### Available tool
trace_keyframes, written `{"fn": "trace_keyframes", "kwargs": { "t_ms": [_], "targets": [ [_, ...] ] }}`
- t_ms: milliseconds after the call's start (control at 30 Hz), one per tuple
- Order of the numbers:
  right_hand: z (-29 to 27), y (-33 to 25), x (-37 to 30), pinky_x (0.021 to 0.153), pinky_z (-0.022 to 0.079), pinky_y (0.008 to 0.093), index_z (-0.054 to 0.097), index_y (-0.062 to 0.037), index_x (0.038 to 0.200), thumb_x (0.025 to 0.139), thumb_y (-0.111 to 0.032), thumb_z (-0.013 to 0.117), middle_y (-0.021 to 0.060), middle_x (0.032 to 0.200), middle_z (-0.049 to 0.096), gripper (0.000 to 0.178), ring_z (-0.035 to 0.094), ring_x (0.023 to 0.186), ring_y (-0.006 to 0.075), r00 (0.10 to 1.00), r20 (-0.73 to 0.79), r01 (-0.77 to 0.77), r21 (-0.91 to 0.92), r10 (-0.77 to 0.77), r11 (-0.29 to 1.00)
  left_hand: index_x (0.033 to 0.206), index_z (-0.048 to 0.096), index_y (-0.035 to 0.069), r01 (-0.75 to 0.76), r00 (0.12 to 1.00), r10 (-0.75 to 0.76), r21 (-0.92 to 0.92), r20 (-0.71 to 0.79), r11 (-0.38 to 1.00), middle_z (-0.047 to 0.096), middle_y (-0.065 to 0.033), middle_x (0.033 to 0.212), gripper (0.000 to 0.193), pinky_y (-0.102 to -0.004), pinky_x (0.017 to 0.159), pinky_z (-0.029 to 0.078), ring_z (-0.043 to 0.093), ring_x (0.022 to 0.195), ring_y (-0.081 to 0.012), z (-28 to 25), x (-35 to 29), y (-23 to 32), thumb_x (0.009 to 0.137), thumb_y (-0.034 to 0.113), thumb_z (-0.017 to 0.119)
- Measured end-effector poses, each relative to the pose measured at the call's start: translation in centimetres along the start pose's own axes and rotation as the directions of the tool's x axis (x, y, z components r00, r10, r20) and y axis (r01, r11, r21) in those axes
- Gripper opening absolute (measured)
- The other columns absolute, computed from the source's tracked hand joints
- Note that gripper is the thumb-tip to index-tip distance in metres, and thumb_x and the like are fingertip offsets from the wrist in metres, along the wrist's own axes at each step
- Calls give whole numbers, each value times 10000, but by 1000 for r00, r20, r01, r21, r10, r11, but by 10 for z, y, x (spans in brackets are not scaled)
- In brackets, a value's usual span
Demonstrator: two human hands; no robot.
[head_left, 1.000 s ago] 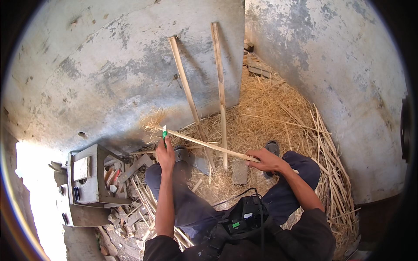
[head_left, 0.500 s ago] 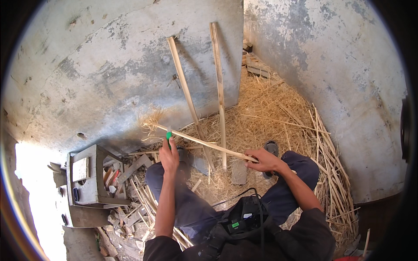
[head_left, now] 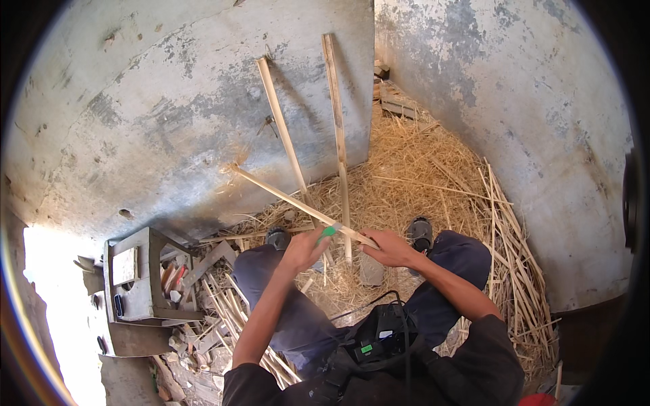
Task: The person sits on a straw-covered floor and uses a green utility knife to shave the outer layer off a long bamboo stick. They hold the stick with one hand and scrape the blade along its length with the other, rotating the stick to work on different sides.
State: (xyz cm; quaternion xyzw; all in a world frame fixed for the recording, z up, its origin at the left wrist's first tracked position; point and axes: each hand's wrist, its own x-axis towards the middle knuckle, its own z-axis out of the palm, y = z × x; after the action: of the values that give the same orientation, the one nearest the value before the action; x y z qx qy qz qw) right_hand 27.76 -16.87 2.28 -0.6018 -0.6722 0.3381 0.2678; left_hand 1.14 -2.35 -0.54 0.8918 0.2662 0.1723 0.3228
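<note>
A long, pale wooden strip [head_left: 284,197] slants across in front of me, its far end raised toward the wall on the left. Curled shavings [head_left: 233,167] cling to that far end. My right hand [head_left: 391,248] is closed around the strip's near end. In my closed left hand [head_left: 302,252] is a knife with a green handle [head_left: 328,231]. Its blade lies against the strip, a short way from my right hand; the blade's edge is too small to make out.
Two wooden strips, one left [head_left: 281,118] and one right [head_left: 336,101], lean upright against the worn wall [head_left: 196,128]. Shavings [head_left: 406,152] cover the floor. A pile of thin strips [head_left: 518,271] lies at right. On the left, a wooden stool on its side [head_left: 145,308] stands among wood scraps [head_left: 196,352].
My left hand with the knife has moved along the strip, rightward and nearer, close to my right hand. The right hand has shifted slightly left. The strip's far end has risen.
</note>
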Motion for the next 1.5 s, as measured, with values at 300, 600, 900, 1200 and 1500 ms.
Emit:
{"fn": "trace_keyframes", "kwargs": {
  "t_ms": [300,600,900,1200,1500],
  "targets": [
    [13,-12,28,704,527,456,647,-13,1282,1060,-253,691,211,876,710,330,705,753,361,988,-151,41,161,-16,986,1255,625,30,-14,993,9,-44,-114,999,693,-281,844,345,-594,757,519,695,854,-528,11,12,0,1111,339,575],
    [8,-28,25,741,502,356,673,-32,1271,1059,-218,709,65,924,706,285,622,792,155,992,-123,32,293,4,956,1229,643,30,206,931,-201,-16,-306,978,677,-279,789,354,-582,733,521,698,808,-518,-9,13,-3,1127,356,553],
    [16,-19,26,782,487,329,642,-20,1315,1074,-278,686,65,991,682,356,602,858,145,975,-196,-6,436,101,900,1101,603,-2,109,959,-134,-115,-249,987,622,-259,775,319,-534,695,489,650,743,-471,-7,4,-3,1121,317,599],
    [13,-24,26,787,480,346,648,-21,1312,1091,-311,662,82,971,664,365,587,865,157,979,-171,-33,399,109,916,1106,610,6,78,987,-115,-289,-115,954,599,-242,791,252,-478,676,477,585,693,-421,4,5,-2,1116,257,628],
    [20,-12,31,727,519,391,647,-23,1343,1086,-334,667,116,899,715,404,682,798,202,983,-172,-10,314,67,949,1212,632,-12,-78,974,19,-257,-226,963,665,-250,981,246,-499,830,512,659,902,-453,-4,6,13,1151,202,527]
  ]
}}
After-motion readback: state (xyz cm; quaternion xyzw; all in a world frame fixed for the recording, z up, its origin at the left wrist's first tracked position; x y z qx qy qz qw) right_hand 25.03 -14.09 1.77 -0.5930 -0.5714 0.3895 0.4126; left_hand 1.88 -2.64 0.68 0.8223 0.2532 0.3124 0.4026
